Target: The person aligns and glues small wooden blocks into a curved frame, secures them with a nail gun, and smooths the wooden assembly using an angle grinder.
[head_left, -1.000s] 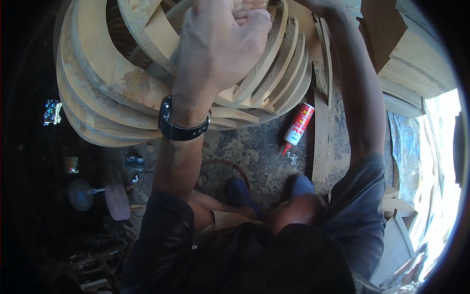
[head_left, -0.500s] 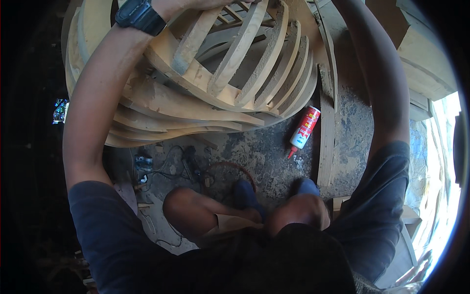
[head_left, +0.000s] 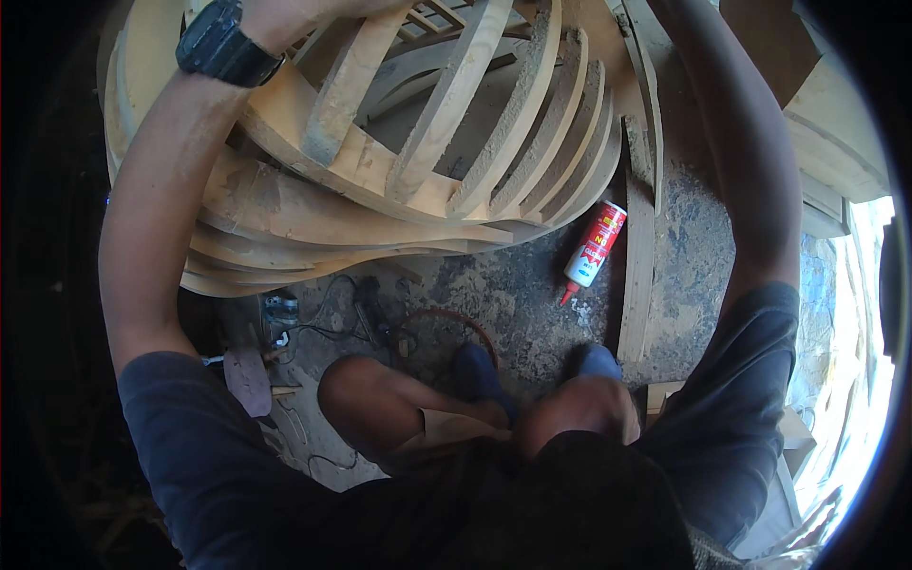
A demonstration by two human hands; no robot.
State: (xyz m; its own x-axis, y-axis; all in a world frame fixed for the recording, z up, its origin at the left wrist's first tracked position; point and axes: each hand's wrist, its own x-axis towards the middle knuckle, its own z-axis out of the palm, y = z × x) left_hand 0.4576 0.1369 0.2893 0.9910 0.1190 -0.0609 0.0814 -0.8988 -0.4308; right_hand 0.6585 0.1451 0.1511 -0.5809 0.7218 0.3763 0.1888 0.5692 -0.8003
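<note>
My left hand (head_left: 334, 8) shows only in part at the top edge, over the upper ends of the curved wooden ribs. Its fingers are cut off by the frame, so their grip is hidden. A black watch (head_left: 228, 46) sits on that wrist. Below the hand is a large rounded wooden frame (head_left: 408, 204), built of curved slats (head_left: 456, 100) joined to layered, bowed bands. Sawdust clings to several slats. My right forearm (head_left: 750, 152) reaches up along the right side, and its hand lies beyond the top edge.
A red-and-white glue bottle (head_left: 597, 245) with a red nozzle lies on the dusty floor. Beside it runs a long wooden strip (head_left: 636, 285). Cables and a dark power tool (head_left: 370, 318) lie near my feet. Stacked wooden pieces (head_left: 836, 142) stand at the right.
My left arm has shifted left, and less of its hand shows. The wooden frame's left part appears lower and further left. The glue bottle stays in place on the floor.
</note>
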